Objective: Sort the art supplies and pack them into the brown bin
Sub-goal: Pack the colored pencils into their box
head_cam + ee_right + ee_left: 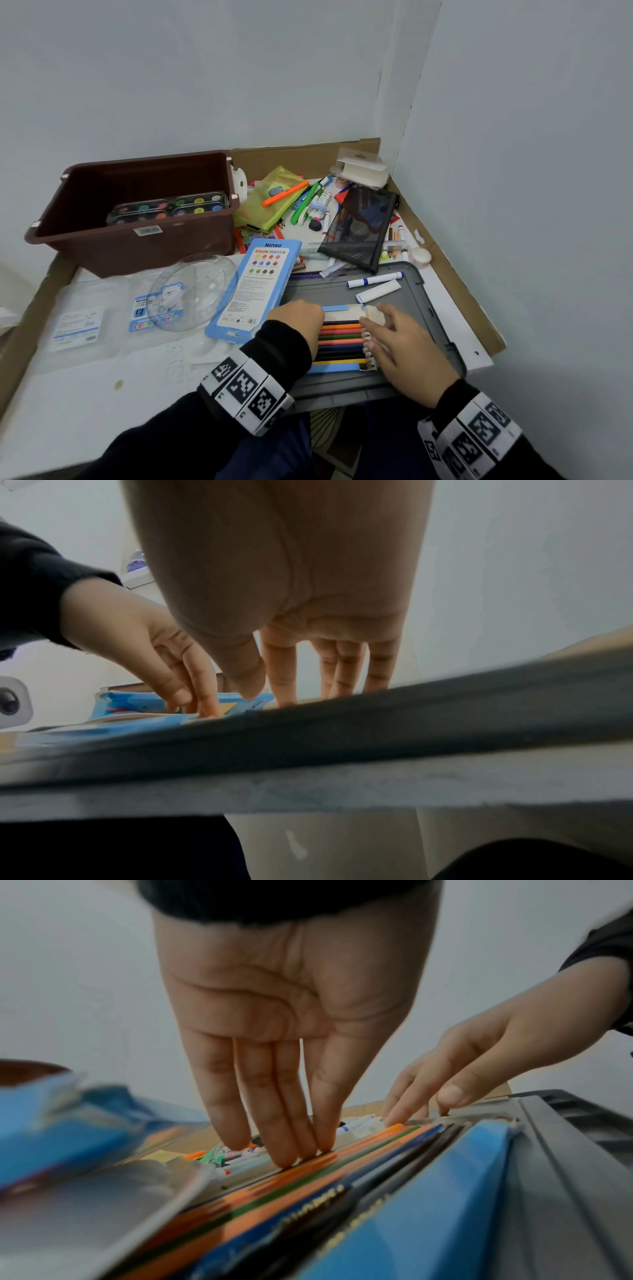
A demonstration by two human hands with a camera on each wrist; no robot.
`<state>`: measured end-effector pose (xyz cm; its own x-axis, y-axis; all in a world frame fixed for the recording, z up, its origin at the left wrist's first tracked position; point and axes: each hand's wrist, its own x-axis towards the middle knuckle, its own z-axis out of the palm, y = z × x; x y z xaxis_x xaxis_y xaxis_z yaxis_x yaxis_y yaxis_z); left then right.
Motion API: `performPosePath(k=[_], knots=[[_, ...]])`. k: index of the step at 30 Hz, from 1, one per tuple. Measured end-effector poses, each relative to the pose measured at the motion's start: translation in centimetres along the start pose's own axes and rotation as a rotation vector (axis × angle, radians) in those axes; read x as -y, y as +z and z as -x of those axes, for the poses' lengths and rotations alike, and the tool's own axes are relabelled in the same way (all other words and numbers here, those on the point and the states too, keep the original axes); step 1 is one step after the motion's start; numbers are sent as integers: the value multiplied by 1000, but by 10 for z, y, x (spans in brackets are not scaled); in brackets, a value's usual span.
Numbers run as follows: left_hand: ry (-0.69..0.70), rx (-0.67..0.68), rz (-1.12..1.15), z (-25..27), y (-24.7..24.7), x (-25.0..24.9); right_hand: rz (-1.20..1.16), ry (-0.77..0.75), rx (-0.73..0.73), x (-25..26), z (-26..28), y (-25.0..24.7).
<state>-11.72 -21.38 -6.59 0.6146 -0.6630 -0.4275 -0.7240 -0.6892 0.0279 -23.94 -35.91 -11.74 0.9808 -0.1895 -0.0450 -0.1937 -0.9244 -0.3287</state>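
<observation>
Your left hand (291, 1010) was flat, fingers (284, 1139) straight and pressed together, tips down on the row of colour pencils (342, 339) at its left end. Your right hand (407, 346) was spread, fingers relaxed, tips resting on the pencil points at the right end of the same row; thumb lay over the cardboard flap. Neither hand pinched or curled round anything.

The pencils lay side by side in their open blue tray (337, 368), which sat on the grey lid (428, 301) at the desk's near right edge. On the lid's far side lay a white marker with a blue band (375, 279) and a white cap-like stick (378, 291), apart from the tray.

Just left of the lid, the blue pencil box (257, 291) lay face up, tilted, partly over the lid's left edge. Left of that, a clear round dish (191, 291) sat on a flat pack of colour pens (144, 318).

The brown bin (137, 212) stood at the desk's far left, against the wall, with two paint palettes (168, 207) inside. Loose markers, a yellow-green pouch (270, 202) and a black mesh pouch (359, 229) were piled at the far right corner, near the bin's right side. A white box (363, 169) sat in the corner behind them.
</observation>
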Motion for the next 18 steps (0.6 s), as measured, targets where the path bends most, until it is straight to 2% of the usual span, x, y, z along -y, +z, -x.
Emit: performPosePath(k=[6, 10, 12, 15, 18], knots=[[59, 31, 46, 4, -1, 5, -2, 1, 103, 1, -3, -9], [131, 47, 235, 5, -13, 14, -44, -7, 201, 1, -10, -27], [126, -10, 345, 2, -26, 20, -53, -20, 259, 1, -18, -39], [81, -164, 440, -13, -50, 35, -100, -21, 303, 0, -39, -58], [-29, -240, 481, -40, -75, 56, -151, -32, 237, 1, -68, -73]])
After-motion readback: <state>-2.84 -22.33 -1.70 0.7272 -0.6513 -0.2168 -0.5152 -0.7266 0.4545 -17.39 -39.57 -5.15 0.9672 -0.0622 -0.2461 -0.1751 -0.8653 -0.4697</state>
